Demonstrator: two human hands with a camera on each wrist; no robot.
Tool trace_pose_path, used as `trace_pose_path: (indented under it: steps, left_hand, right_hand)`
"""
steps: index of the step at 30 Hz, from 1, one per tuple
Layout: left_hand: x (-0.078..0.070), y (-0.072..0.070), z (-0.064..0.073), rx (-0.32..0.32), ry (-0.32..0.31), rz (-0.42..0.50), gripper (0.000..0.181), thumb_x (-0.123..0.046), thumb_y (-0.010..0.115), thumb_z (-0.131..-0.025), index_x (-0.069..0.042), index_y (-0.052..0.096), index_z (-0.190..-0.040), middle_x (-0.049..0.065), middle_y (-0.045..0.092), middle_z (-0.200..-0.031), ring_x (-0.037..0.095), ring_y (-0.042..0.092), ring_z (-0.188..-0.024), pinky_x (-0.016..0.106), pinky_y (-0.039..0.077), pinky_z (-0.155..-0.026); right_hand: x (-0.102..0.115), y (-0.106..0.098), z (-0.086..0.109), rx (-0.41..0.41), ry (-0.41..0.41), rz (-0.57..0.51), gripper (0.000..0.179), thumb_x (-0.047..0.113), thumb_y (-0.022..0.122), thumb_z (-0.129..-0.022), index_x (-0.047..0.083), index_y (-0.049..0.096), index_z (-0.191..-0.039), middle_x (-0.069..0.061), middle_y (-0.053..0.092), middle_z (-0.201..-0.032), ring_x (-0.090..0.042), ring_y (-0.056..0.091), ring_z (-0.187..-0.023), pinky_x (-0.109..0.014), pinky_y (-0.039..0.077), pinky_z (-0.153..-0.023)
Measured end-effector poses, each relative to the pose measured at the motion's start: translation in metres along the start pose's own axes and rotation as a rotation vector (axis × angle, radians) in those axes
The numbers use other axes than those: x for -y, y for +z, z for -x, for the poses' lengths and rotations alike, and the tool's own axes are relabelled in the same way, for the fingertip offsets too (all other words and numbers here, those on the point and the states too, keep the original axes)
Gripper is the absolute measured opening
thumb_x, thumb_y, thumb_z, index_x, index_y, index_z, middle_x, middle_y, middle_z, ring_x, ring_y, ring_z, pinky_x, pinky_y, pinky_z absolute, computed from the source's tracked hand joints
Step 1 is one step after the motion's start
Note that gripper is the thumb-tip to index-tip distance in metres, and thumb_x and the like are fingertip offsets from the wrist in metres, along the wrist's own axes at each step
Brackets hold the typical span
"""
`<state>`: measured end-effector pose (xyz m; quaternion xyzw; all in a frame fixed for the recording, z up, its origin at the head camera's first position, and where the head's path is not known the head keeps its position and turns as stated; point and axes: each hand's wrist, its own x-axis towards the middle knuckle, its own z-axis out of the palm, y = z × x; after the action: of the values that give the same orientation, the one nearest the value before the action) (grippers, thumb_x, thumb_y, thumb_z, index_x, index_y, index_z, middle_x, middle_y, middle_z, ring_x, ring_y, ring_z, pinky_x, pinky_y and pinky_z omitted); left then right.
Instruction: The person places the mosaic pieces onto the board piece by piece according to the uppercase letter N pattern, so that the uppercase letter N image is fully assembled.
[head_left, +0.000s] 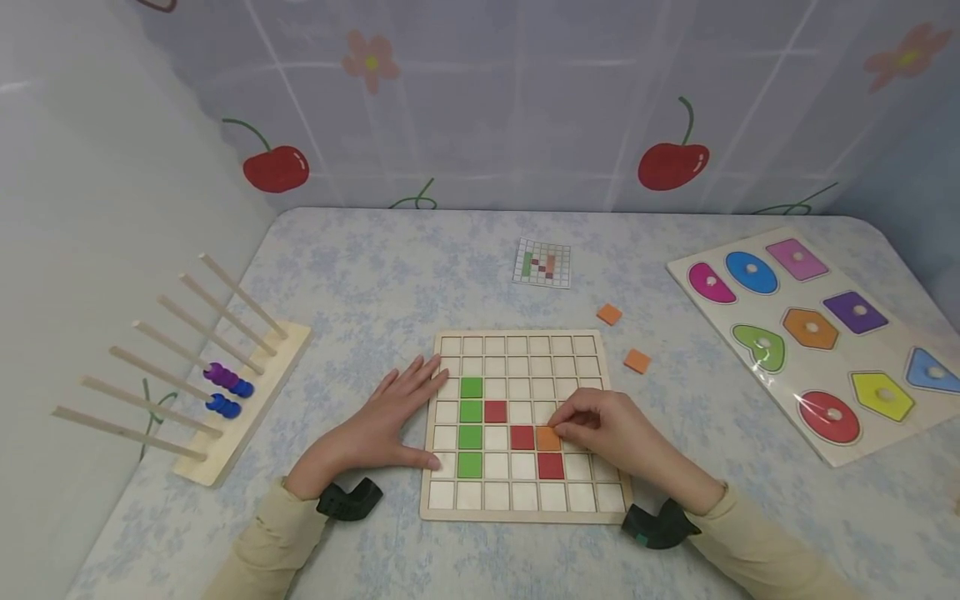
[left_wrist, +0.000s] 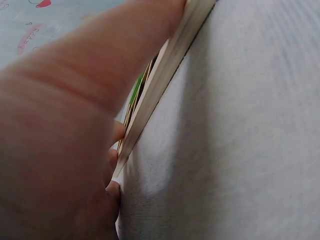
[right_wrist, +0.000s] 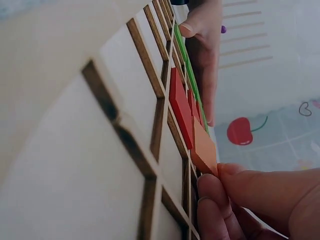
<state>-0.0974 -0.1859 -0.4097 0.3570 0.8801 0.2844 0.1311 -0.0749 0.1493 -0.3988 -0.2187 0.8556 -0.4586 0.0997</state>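
My right hand pinches an orange square tile between thumb and fingers at a cell of a wooden grid board. In the right wrist view the fingertips hold that orange tile by its edge, beside a red tile. On the board, several green tiles form a column. Three red tiles step diagonally down to the right. My left hand rests with fingers spread at the board's left edge. The left wrist view shows its thumb against the board's side.
Two loose orange tiles lie right of the board's top corner. Behind the board is a small pattern card. A peg stand with purple and blue beads is at left, and a knobbed shape puzzle at right.
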Motion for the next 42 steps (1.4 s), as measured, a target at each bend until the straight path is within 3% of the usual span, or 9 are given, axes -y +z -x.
trace_pose_path:
  steps: [7, 16, 22, 29, 35, 42]
  left_hand:
    - [0.0, 0.001, 0.0, 0.0, -0.003, 0.002, 0.107, -0.052, 0.075, -0.073, -0.006, 0.017, -0.15, 0.009, 0.003, -0.156, 0.028, -0.003, -0.14, 0.05, -0.001, -0.108]
    - [0.0, 0.001, 0.0, 0.003, -0.012, 0.005, 0.107, -0.051, 0.076, -0.073, -0.007, 0.017, -0.15, 0.008, 0.003, -0.156, 0.027, -0.004, -0.14, 0.05, -0.001, -0.108]
    - [0.0, 0.001, 0.0, 0.008, -0.01, 0.009, 0.106, -0.052, 0.075, -0.073, -0.007, 0.017, -0.15, 0.008, 0.003, -0.156, 0.027, -0.004, -0.14, 0.05, -0.001, -0.108]
    - [0.0, 0.001, 0.0, 0.006, -0.008, 0.001, 0.106, -0.052, 0.075, -0.074, -0.007, 0.017, -0.151, 0.008, 0.003, -0.156, 0.027, -0.004, -0.14, 0.05, -0.001, -0.108]
    - [0.0, 0.001, 0.0, 0.003, -0.01, 0.0, 0.107, -0.053, 0.075, -0.073, -0.008, 0.017, -0.151, 0.007, 0.003, -0.156, 0.026, -0.004, -0.14, 0.05, -0.001, -0.108]
    - [0.0, 0.001, 0.0, 0.006, -0.013, 0.003, 0.107, -0.052, 0.075, -0.073, -0.007, 0.017, -0.151, 0.007, 0.003, -0.156, 0.026, -0.004, -0.14, 0.049, -0.001, -0.108]
  right_hand:
    - [-0.002, -0.016, -0.002, -0.045, 0.075, 0.009, 0.007, 0.008, 0.071, -0.084, 0.011, 0.073, -0.091, 0.005, 0.064, -0.086, -0.011, 0.06, -0.072, -0.027, 0.051, -0.064]
    - [-0.031, -0.071, -0.01, -0.325, 0.259, 0.079, 0.021, 0.019, 0.062, -0.093, 0.005, 0.069, -0.107, -0.009, 0.064, -0.101, -0.022, 0.057, -0.085, -0.028, 0.048, -0.066]
    - [-0.052, -0.085, -0.005, -0.366, 0.365, 0.108, 0.032, 0.02, 0.06, -0.094, 0.001, 0.062, -0.12, -0.016, 0.059, -0.108, -0.027, 0.054, -0.09, -0.018, 0.046, -0.063]
    - [-0.06, -0.082, -0.006, -0.268, 0.272, 0.212, 0.032, 0.016, 0.069, -0.087, -0.003, 0.066, -0.113, -0.011, 0.053, -0.089, -0.022, 0.045, -0.076, -0.029, 0.038, -0.059]
    - [-0.06, -0.076, -0.007, -0.286, 0.183, 0.279, 0.026, 0.009, 0.074, -0.082, -0.002, 0.067, -0.105, -0.01, 0.051, -0.087, -0.022, 0.043, -0.072, -0.033, 0.036, -0.059]
    - [-0.059, -0.074, -0.009, -0.299, 0.177, 0.259, 0.017, 0.005, 0.071, -0.084, 0.001, 0.067, -0.1, -0.008, 0.059, -0.084, -0.021, 0.05, -0.072, -0.03, 0.041, -0.061]
